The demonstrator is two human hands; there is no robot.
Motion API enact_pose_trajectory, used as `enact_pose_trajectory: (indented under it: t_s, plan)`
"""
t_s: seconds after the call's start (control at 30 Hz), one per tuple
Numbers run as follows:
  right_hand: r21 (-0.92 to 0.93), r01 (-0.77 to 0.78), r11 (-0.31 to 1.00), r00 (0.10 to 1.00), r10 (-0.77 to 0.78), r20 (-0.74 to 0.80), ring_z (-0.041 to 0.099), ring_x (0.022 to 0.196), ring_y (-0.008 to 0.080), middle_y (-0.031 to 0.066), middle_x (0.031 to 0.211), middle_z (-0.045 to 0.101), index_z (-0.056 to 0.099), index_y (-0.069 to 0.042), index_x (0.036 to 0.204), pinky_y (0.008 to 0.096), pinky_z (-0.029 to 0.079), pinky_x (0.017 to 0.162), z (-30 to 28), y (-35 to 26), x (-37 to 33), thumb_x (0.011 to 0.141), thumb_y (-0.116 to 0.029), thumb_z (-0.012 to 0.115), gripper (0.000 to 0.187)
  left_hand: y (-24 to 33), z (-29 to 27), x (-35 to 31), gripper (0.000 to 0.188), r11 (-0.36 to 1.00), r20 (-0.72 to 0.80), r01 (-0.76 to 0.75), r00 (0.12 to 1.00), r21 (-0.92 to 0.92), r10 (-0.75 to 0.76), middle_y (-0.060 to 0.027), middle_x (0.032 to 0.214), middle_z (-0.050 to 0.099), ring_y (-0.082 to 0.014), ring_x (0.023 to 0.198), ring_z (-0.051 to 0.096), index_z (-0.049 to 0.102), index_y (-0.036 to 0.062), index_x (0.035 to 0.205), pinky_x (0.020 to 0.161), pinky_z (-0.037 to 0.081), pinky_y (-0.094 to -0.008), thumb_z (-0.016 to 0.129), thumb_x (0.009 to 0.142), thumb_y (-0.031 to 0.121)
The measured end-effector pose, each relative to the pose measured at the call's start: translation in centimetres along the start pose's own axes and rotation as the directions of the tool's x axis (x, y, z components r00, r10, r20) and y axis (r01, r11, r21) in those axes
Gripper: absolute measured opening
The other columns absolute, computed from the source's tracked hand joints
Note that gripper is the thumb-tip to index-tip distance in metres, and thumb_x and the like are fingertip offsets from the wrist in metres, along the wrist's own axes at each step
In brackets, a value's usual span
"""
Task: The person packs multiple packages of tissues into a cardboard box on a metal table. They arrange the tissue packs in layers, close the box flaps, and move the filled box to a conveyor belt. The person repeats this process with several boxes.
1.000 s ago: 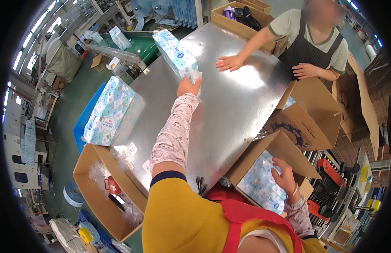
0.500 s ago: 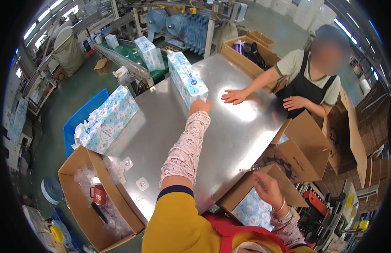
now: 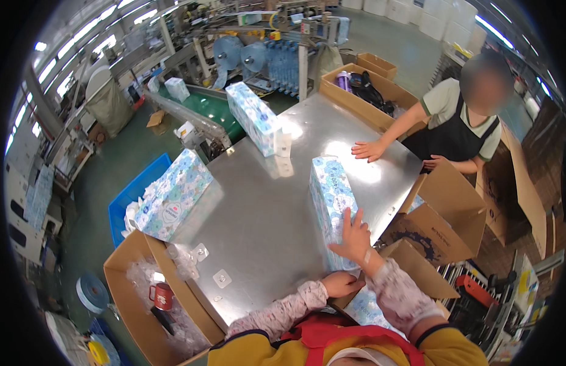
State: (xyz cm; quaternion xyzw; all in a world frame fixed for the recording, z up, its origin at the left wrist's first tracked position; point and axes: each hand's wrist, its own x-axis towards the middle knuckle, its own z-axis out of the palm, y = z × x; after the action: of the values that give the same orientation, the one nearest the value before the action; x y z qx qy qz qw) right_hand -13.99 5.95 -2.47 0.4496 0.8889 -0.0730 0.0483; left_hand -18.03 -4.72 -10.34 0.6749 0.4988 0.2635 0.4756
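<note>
A long tissue pack point(image 3: 329, 201) in blue floral wrap lies on the steel table point(image 3: 258, 226), near its right front edge. My right hand point(image 3: 355, 235) rests on the pack's near part with the fingers spread. My left hand point(image 3: 341, 283) is curled around the pack's near end at the table edge. Just below my hands an open cardboard box point(image 3: 368, 305) holds more floral packs. A second pack point(image 3: 255, 119) stands at the table's far edge, and a third point(image 3: 173, 195) lies on the left edge.
A co-worker in a dark apron stands at the far right with a hand point(image 3: 368, 149) flat on the table. Open cardboard boxes point(image 3: 441, 213) crowd the right side. A box point(image 3: 136, 293) with plastic wrap and a red mug sits lower left, by a blue crate point(image 3: 133, 195). A green conveyor point(image 3: 216, 110) carries another pack.
My left arm, stretched to a pack at the far edge, has drawn back with it toward me. My right hand has left the box and now lies on the pack.
</note>
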Motion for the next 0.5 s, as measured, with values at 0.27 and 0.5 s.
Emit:
enact_pose_trajectory:
  t_s: [0.27, 0.5]
  plan:
    - [0.876, -0.333, -0.350, 0.942, -0.161, 0.294, 0.063, 0.079, 0.0208, 0.0122, 0.092, 0.063, 0.056, 0.008, 0.106, 0.0303, 0.051, 0.071, -2.9, 11.7, 5.1, 0.073, -0.021, 0.065, 0.045, 6.0, 5.1, -0.2, 0.068, 0.917, -0.323, 0.305, 0.922, 0.257, -0.216, -0.0254, 0.102, 0.055, -0.0407, 0.087, 0.058, 0.040, -0.0022, 0.122, 0.075, 0.048, -0.0450, 0.065, 0.074, 0.041]
    - [0.880, 0.369, 0.299, 0.919, 0.021, -0.393, 0.052, 0.109, 0.0224, 0.0111, 0.119, 0.054, 0.046, -0.001, 0.123, 0.0331, 0.040, 0.094, -6.7, 21.6, -15.3, 0.076, -0.022, 0.068, 0.056, 1.6, 5.2, -0.2, 0.027, 0.899, -0.322, 0.261, 0.936, 0.352, -0.146, -0.0243, 0.086, 0.061, -0.0418, 0.076, 0.058, 0.053, 0.0004, 0.106, 0.066, 0.047, -0.0483, 0.053, 0.084, 0.016]
